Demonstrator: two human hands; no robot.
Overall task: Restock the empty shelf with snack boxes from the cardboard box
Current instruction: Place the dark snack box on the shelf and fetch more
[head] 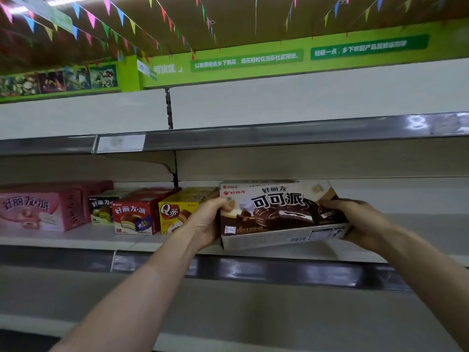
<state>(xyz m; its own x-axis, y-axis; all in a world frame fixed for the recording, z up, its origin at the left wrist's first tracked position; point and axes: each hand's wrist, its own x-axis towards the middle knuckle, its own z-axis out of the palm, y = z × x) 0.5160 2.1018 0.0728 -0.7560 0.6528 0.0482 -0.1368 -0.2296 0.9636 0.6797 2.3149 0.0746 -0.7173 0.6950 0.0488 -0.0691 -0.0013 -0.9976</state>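
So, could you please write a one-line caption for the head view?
Left hand and right hand hold a tilted brown box at the shelf, right of a yellow box.

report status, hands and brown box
Left hand, right hand grip brown box ends. Box tilted above shelf edge, right of yellow box. Matching box behind it.

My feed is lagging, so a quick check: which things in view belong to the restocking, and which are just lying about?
Job: brown cocoa-pie box, gripped by left hand and right hand; middle shelf; pink box, green box, red box, yellow box standing on it.
Lying about: upper shelf, price label, green banner, bunting flags.
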